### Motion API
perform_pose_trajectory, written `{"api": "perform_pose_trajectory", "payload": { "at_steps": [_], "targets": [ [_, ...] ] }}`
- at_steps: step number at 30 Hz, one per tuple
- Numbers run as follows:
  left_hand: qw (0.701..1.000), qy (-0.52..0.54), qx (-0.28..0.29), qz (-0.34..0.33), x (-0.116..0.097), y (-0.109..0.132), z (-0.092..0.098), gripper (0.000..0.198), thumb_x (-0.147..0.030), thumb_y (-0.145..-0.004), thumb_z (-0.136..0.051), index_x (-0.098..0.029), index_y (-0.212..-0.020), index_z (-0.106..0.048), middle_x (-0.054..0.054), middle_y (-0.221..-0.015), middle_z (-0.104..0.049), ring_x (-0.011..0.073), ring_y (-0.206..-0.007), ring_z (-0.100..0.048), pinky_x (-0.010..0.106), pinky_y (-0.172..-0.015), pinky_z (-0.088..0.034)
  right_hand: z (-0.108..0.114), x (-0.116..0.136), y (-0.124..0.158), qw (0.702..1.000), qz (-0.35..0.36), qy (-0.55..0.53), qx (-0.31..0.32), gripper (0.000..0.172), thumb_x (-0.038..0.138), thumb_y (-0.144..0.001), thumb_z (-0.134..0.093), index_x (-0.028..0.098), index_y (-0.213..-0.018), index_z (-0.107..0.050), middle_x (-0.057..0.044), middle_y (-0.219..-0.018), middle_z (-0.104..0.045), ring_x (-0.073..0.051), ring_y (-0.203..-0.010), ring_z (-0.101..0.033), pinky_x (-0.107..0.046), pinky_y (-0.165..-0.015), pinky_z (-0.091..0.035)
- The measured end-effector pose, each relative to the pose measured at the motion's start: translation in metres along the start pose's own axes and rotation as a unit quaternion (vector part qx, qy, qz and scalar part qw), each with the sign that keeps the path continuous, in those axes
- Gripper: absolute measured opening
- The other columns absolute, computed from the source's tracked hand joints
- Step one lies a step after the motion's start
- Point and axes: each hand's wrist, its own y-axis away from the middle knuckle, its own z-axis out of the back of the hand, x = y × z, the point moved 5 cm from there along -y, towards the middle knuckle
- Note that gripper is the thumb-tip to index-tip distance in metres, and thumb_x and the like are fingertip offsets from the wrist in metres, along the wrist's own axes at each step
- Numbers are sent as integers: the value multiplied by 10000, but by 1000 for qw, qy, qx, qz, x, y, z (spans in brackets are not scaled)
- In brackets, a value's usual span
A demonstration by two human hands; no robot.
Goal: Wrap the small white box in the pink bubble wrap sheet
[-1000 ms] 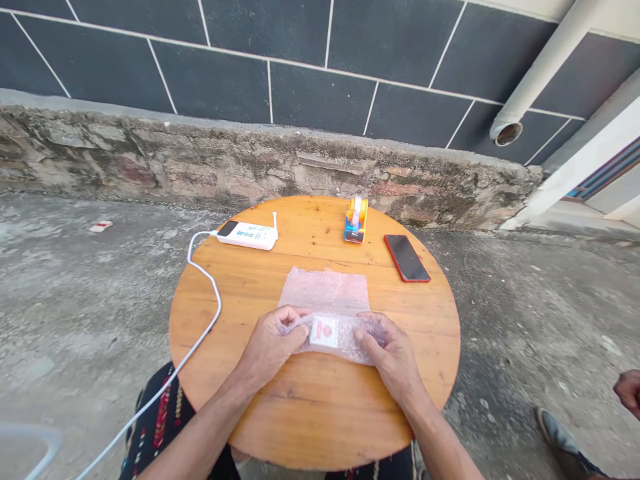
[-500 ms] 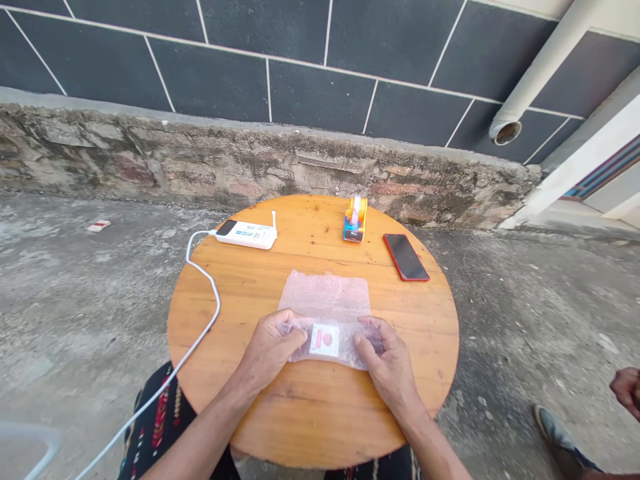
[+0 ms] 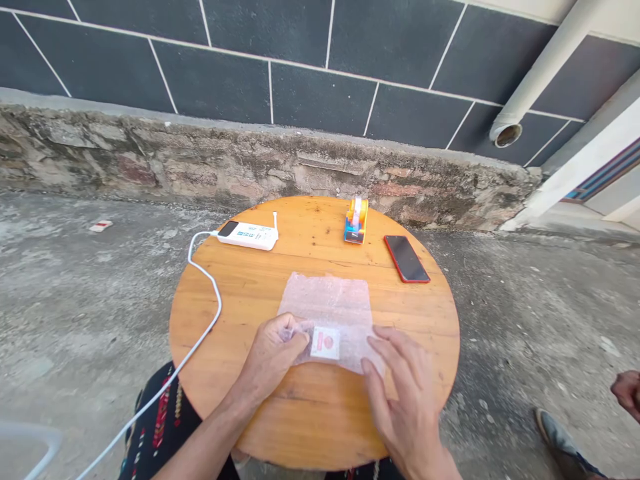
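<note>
A pinkish see-through sheet of bubble wrap [image 3: 330, 297] lies on the round wooden table [image 3: 320, 420]. Its near part is folded over a small white square packet [image 3: 325, 343] with red print. My left hand [image 3: 273, 350] is closed, thumb against fingers, on the wrap's left end beside the packet. At the right end, my right hand [image 3: 403, 383] is open, its fingers apart, with the fingertips at or just over the wrap's edge; whether they touch it I cannot tell.
Toward the back stand a tape dispenser [image 3: 356, 221] and a white power bank [image 3: 249, 235] with a white cable [image 3: 216, 293]. A red-edged phone [image 3: 407, 259] lies at the right. Another person's hand [image 3: 627, 393] and shoe [image 3: 555, 430] show at the far right.
My right hand has let go of the wrap's right end, opened its fingers and moved a little right and nearer to me. My left hand keeps its pinch.
</note>
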Motion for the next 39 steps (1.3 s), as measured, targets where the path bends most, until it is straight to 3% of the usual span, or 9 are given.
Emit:
{"api": "perform_pose_trajectory", "payload": {
  "at_steps": [4,8,13,19,23,27,33,36,39],
  "targets": [
    [1000,-21,-11,-13,-2,1,1,235,-258,-691,-593,-181,-562,-412,-33,-626,-555,87,-548,-425,189,-506,-331,-28,36,1,988,87,-17,124,366,44,-854,-445,164,-1178,-564,-97,-1159,-637,-242,-1052,-561,-407,-864,-468],
    [999,-27,-19,-20,-1,0,1,223,-263,-682,-596,-182,-562,-426,-27,-645,-585,99,-568,-467,192,-527,-369,-49,34,3,989,86,23,121,357,71,-865,-445,121,-1200,-558,-105,-1180,-639,-252,-1064,-555,-427,-898,-456],
    [998,-69,-4,2,-2,2,5,253,-361,-699,-607,-181,-579,-476,3,-657,-635,129,-569,-524,209,-514,-406,-49,31,-1,986,80,15,146,330,88,-854,-476,121,-1172,-559,-97,-1174,-629,-237,-1068,-528,-418,-957,-410],
    [983,-183,-17,-4,7,1,41,302,-487,-692,-651,-188,-720,-617,1,-687,-670,184,-659,-595,237,-607,-474,-48,32,-10,978,52,10,202,129,124,-860,-522,172,-968,-576,-47,-1041,-645,-183,-965,-530,-381,-977,-363],
    [975,-209,-73,0,0,11,63,377,-556,-682,-628,-197,-583,-566,-25,-546,-585,147,-545,-533,209,-509,-431,-49,27,-6,983,42,-7,180,189,117,-873,-512,187,-1040,-564,-41,-1094,-647,-189,-998,-533,-412,-1004,-312],
    [976,-184,-119,18,-9,37,74,368,-545,-664,-645,-181,-705,-613,10,-661,-640,157,-610,-567,218,-535,-447,-52,22,-4,986,55,-25,156,239,96,-884,-487,183,-1088,-575,-45,-1129,-653,-201,-1016,-542,-427,-993,-300],
    [990,-74,-38,117,16,67,73,512,-517,-815,-559,-185,-1200,-500,57,-849,-676,158,-677,-608,218,-501,-467,-53,21,-8,987,71,-33,139,235,99,-898,-459,175,-1069,-602,-53,-1110,-670,-216,-1005,-559,-432,-981,-300],
    [988,-44,-19,144,14,63,65,579,-542,-784,-591,-175,-1222,-496,69,-885,-659,167,-698,-624,226,-494,-491,-52,22,-8,987,73,-33,139,231,102,-896,-467,181,-1063,-604,-50,-1101,-672,-216,-990,-563,-429,-971,-302],
    [986,-47,-6,160,8,52,55,550,-552,-729,-642,-150,-1099,-577,76,-881,-650,173,-689,-639,217,-464,-492,-50,23,-8,987,72,-35,137,225,104,-894,-476,187,-1060,-603,-46,-1098,-671,-214,-982,-563,-427,-970,-300]
  ]
}}
